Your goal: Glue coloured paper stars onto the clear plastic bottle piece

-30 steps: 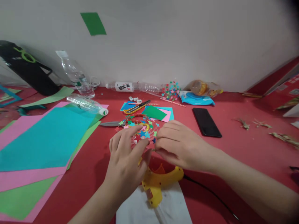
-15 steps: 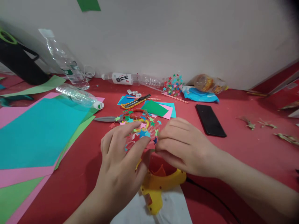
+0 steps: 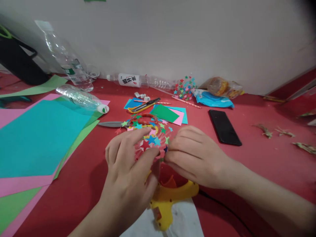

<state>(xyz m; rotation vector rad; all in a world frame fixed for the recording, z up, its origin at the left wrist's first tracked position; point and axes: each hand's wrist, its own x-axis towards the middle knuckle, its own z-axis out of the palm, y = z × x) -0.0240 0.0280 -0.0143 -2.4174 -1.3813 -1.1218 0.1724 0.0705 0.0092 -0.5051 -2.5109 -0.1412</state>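
Observation:
My left hand [image 3: 130, 164] curls around the near left side of a clear, see-through plastic piece [image 3: 138, 149] dotted with coloured paper stars [image 3: 151, 140]. My right hand [image 3: 192, 154] is closed in a pinch at the right edge of this piece. What its fingertips hold is hidden, though a tiny greenish bit shows by them. Below both hands lies a yellow hot glue gun [image 3: 172, 194] on a white sheet [image 3: 185, 217]. Through the clear plastic I see the red and yellow handles of scissors [image 3: 111, 124].
Behind are a yellow utility knife [image 3: 143, 107], small coloured papers [image 3: 165, 113] and another star-covered clear piece [image 3: 184, 88]. A black phone [image 3: 225, 127] lies at right. Large coloured sheets [image 3: 41, 138] and plastic bottles [image 3: 79, 98] are at left. The glue gun's cord [image 3: 222, 205] runs right.
The camera view has tilted down slightly. Both hands stay almost where they were around the star-covered piece, with only a small shift of the fingers.

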